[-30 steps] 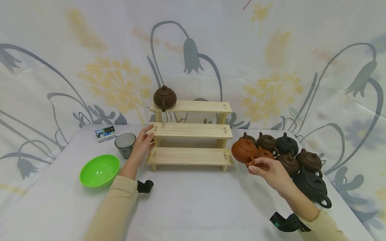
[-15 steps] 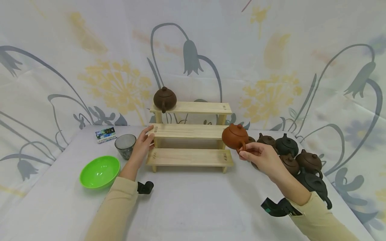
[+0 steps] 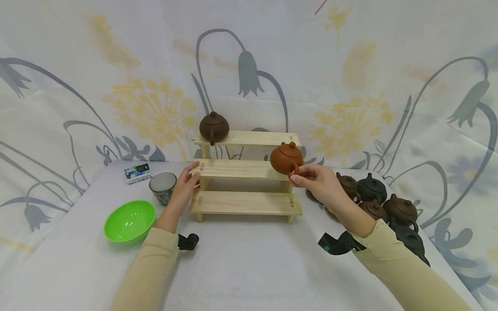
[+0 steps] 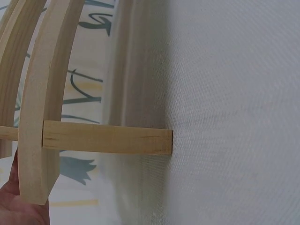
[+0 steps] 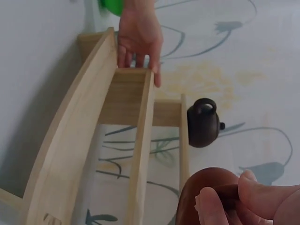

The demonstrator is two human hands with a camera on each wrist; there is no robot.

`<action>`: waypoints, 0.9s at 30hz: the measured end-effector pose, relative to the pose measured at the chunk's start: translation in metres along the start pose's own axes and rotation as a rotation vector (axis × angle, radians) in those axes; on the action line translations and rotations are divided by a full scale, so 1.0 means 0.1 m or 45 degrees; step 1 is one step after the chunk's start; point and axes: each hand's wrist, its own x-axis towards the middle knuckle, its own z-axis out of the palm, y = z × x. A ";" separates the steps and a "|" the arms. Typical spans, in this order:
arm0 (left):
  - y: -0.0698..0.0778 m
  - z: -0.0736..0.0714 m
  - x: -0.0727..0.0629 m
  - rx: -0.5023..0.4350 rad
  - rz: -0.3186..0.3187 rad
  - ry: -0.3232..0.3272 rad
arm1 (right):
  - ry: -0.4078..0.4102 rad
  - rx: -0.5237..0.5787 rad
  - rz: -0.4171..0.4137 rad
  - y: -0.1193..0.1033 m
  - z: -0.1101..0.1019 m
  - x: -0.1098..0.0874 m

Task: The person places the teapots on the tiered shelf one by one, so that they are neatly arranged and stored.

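Note:
In the head view, my right hand [image 3: 316, 183] pinches the handle of an orange-brown clay teapot [image 3: 286, 158] between thumb and fingers. The teapot is held upright in front of the right end of a three-tier wooden display stand [image 3: 245, 203]. The right wrist view shows my thumb and fingers on its handle, with the teapot body [image 5: 201, 187] partly hidden. My left hand [image 3: 185, 183] rests its fingers against the left end of the stand's middle shelf. On the top shelf's left end sits a dark brown teapot [image 3: 214, 127], handle toward me.
Several brown and black teapots [image 3: 400, 209] cluster at the table's right, partly behind my right arm. Left of the stand are a grey glass cup [image 3: 162, 186], a green bowl [image 3: 129, 221] and a small printed box [image 3: 137, 172]. A floral cloth hangs behind the white table.
My right hand has carried the orange-brown teapot left and up, away from the teapot cluster to the stand's right end. The left hand stays on the stand.

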 end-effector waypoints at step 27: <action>0.02 0.01 -0.01 0.013 0.006 0.022 | 0.021 0.007 -0.122 -0.40 0.46 0.70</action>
